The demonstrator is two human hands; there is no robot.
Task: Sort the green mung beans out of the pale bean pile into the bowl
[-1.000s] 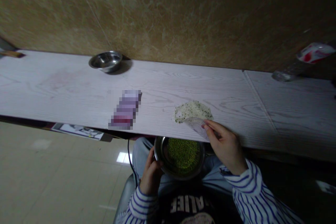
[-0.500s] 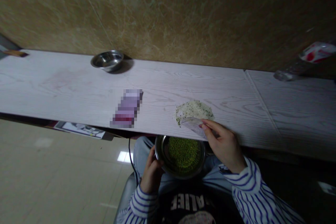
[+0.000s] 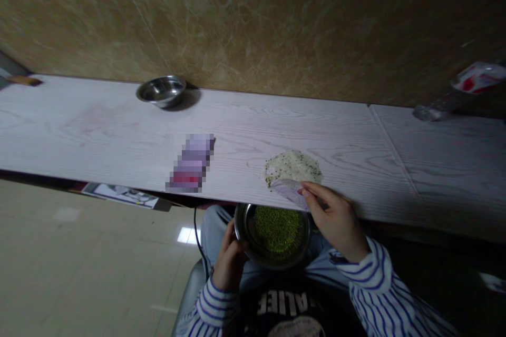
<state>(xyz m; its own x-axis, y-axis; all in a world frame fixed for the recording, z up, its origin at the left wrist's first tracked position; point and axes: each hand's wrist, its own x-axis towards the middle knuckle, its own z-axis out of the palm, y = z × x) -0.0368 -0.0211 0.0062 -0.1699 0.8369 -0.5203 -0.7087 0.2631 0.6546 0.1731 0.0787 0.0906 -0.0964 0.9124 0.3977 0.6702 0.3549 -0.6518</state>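
My left hand (image 3: pixel 230 258) grips the left rim of a metal bowl (image 3: pixel 239 221), which sits over my lap just below the table edge. Many small green beans (image 3: pixel 279 231), like mung beans, lie in it. Between the thumb and fingers of my right hand (image 3: pixel 334 216) is a thin, pale, translucent disc (image 3: pixel 289 189), its far edge at the near side of a pile of white grains (image 3: pixel 294 165). Green beans are scattered through that pile, mostly around its edges. The near part of the disc lies close to the table's front edge.
An empty-looking metal bowl (image 3: pixel 162 92) stands near the wall. A pixelated purple packet (image 3: pixel 190 163) lies left of the pile. At the far right is a clear bottle with a red and white label (image 3: pixel 474 78). A brown object (image 3: pixel 24 80) lies far left on the table (image 3: pixel 98 131).
My right hand and the disc have moved slightly toward me and left, the disc drawing back a little from the pile. My left hand and the bowl have barely moved.
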